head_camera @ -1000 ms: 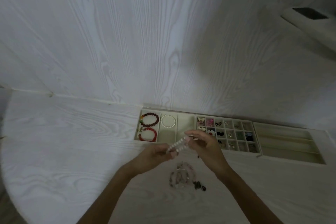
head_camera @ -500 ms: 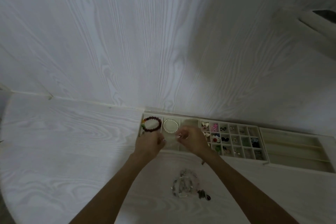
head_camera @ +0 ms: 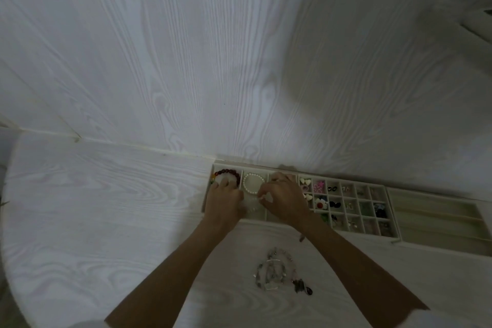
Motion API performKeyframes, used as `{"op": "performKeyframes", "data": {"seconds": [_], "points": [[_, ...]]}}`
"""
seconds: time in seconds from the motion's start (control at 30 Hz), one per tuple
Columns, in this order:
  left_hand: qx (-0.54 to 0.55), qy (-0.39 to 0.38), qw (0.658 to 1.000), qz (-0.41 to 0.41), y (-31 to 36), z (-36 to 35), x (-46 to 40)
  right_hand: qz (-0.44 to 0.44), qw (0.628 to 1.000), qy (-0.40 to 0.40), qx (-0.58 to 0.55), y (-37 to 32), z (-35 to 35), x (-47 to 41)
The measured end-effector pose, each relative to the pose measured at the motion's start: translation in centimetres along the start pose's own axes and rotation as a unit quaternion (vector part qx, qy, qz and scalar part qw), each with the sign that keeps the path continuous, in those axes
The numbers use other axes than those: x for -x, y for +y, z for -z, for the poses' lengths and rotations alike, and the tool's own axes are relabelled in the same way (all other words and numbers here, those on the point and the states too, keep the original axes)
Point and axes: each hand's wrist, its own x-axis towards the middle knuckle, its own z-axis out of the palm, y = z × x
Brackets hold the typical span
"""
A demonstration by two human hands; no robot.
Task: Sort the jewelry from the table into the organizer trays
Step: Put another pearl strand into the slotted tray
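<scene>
Head view shows both hands over the leftmost organizer tray (head_camera: 266, 217), which lies on the desk (head_camera: 106, 208) against the wall. The step in hand looks like laying a pale bead bracelet (head_camera: 251, 206) into the near part of the tray's middle section, just this side of the white pearl bracelet (head_camera: 252, 183) already lying there. The left hand (head_camera: 225, 201) rests over the left section, its fingers reaching toward the dark red bracelet (head_camera: 229, 173); whether its grip is grasping the pale beads or merely pressing them down cannot be told. The right hand (head_camera: 286, 201) has its fingertips (head_camera: 266, 197) curled together, apparently pinching the pale strand at the middle section's right edge, though the blur leaves this a judgement.

The next move calls for both hands to let go and lift clear without dragging the beads back out, then to reach for the heap of remaining jewelry (head_camera: 277, 270) on the desk near the person, well apart from the trays. The small-compartment tray (head_camera: 346, 233) to the right is partly filled.
</scene>
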Motion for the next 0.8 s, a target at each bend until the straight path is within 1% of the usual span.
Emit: {"op": "performKeyframes", "data": {"seconds": [0.07, 0.13, 0.23, 0.3, 0.4, 0.47, 0.53, 0.6, 0.63, 0.7, 0.77, 0.8], "points": [[0.008, 0.022, 1.0, -0.012, -0.4, -0.2, -0.2, 0.0, 1.0, -0.003, 0.01, 0.2, 0.0, 0.0], [0.018, 0.057, 0.997, -0.049, -0.6, -0.4, 0.1, 0.007, 1.0, 0.005, 0.019, 0.5, 0.2, 0.1], [0.003, 0.088, 0.985, -0.15, -1.1, -0.5, 0.8, 0.022, 0.999, 0.007, 0.041, 0.6, 0.5, 0.2], [-0.021, 0.068, 0.976, -0.205, -1.4, -0.7, 1.3, 0.037, 0.998, 0.011, 0.045, 0.4, 0.5, 0.2], [-0.03, 0.002, 0.976, -0.214, -1.6, -0.9, 1.6, 0.055, 0.997, 0.035, 0.042, 0.5, 0.0, 0.2], [-0.018, -0.021, 0.98, -0.199, -1.5, -0.9, 1.8, 0.06, 0.996, 0.042, 0.047, 0.5, -0.1, 0.1], [0.013, -0.023, 0.984, -0.179, -1.3, -0.6, 1.9, 0.073, 0.995, 0.035, 0.063, 0.5, -0.5, 0.2], [0.04, -0.064, 0.982, -0.171, -1.0, -0.3, 2.1, 0.087, 0.993, 0.028, 0.073, 0.8, -1.3, 0.5], [0.056, -0.071, 0.982, -0.167, -1.2, -0.4, 2.1, 0.09, 0.993, 0.032, 0.063, 1.0, -1.5, 0.7], [0.077, -0.064, 0.983, -0.156, -1.5, -0.1, 2.1, 0.087, 0.993, 0.074, 0.025, 1.5, -1.8, 1.5], [0.042, -0.026, 0.983, -0.175, -2.0, 0.4, 1.9, 0.089, 0.989, 0.122, 0.007, 1.9, -1.7, 2.5], [0.013, -0.016, 0.982, -0.19, -2.3, 0.5, 1.7, 0.1, 0.986, 0.134, 0.007, 2.0, -1.7, 3.0]]}}
